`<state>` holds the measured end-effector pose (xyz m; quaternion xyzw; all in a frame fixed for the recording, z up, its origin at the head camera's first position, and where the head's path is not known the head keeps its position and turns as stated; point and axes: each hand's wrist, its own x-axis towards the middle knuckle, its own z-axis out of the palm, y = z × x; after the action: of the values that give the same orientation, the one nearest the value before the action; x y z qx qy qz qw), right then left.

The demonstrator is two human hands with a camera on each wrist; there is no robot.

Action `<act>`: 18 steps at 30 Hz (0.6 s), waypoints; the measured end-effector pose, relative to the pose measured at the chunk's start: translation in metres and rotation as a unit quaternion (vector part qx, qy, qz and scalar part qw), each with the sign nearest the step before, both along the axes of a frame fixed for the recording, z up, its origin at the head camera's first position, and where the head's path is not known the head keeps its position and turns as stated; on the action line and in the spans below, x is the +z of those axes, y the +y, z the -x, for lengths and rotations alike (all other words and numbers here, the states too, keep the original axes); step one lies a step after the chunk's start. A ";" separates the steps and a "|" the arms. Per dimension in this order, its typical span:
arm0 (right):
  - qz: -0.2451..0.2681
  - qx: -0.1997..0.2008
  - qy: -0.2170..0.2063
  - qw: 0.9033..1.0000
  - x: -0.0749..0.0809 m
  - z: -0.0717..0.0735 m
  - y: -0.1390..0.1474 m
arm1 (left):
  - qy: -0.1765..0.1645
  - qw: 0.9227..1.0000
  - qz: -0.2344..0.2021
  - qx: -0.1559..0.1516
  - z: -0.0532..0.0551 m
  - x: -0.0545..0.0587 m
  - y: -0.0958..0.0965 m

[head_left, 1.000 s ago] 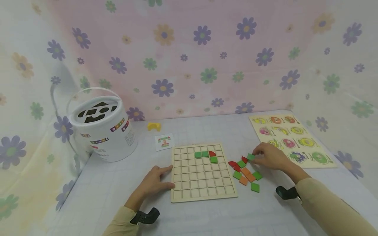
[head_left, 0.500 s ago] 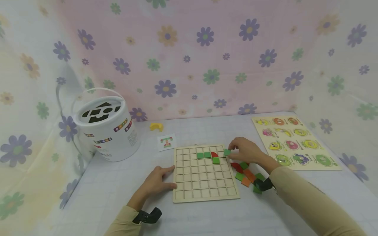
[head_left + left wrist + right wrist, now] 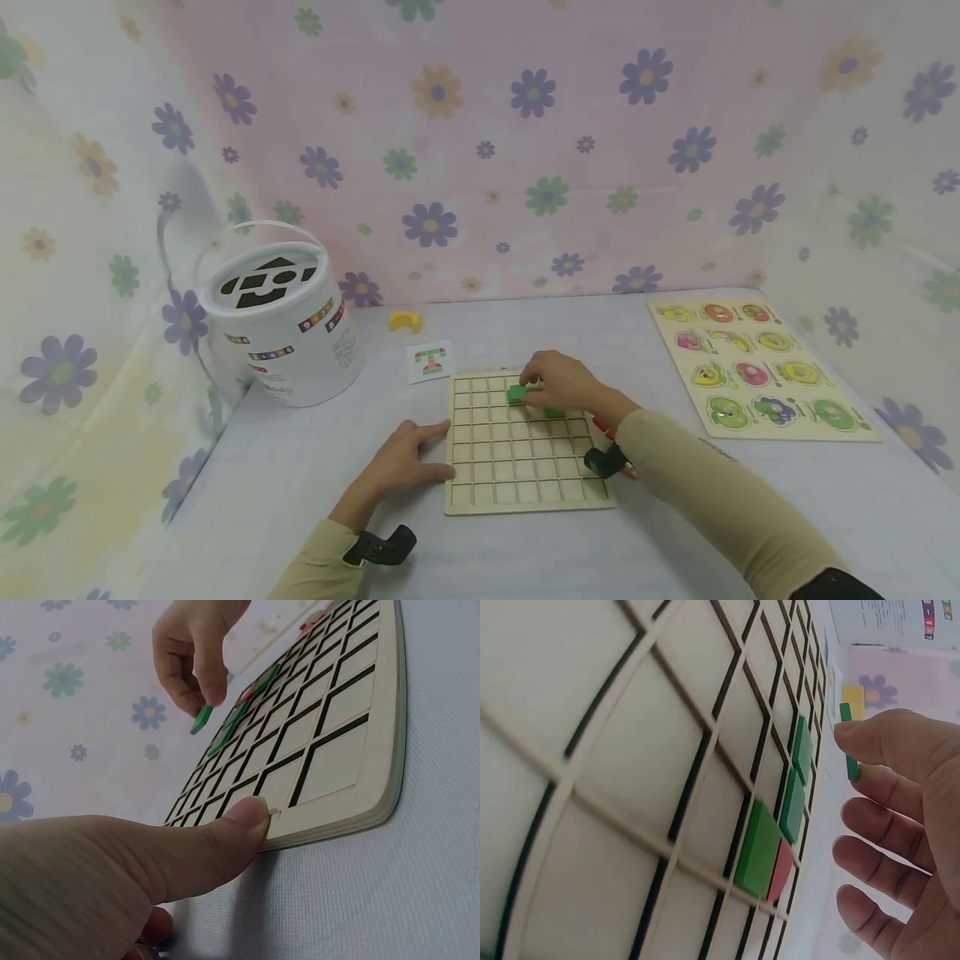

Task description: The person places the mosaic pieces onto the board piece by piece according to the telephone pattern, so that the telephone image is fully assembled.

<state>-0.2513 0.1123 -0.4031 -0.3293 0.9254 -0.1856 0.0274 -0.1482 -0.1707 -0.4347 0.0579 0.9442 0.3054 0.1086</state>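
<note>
While the head view takes in the tabletop [image 3: 517, 558], we find the left hand [image 3: 408, 457] at the left edge of the wooden grid board [image 3: 480, 492], thumb and forefinger spread against it, presumably to stop it sliding, and the right hand [image 3: 562, 383] over its back rows! Toward the tabletop's back edge lies the picture card [image 3: 431, 361], face up, perhaps so its coloured T-like figure stays visible, with a yellow block [image 3: 405, 321] just behind. Near the back left corner stands the white bucket [image 3: 300, 367], its number strips too small to read surely; by the back right corner lies the fruit board [image 3: 693, 367], its lettering too tiny as well. Over to the left wrist: that thumb rests on the rim, clasping nothing, while beyond it the right fingers pinch a green tile [image 3: 201, 720] in the air! Now the right wrist: thumb and forefinger grasp that tile, seen edge-on, other fingers loosely bent; three green squares [image 3: 756, 847] and a red piece [image 3: 781, 871] sit in cells, and a bucket strip apparently shows "1" and an equals sign.
</note>
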 end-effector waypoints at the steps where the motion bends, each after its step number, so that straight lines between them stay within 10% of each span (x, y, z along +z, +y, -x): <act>1: 0.001 -0.001 -0.003 1.000 0.000 0.000 -0.004 | 0.000 1.000 0.000 0.000 0.000 0.000 0.000; 18: -0.023 -0.017 -0.031 0.999 -0.009 0.004 -0.036 | -0.003 1.000 -0.005 0.002 -0.001 0.003 0.001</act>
<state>-0.2554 0.0763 -0.4117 -0.3066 0.9337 -0.1750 0.0600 -0.1468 -0.1693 -0.4315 0.0555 0.9424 0.3110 0.1103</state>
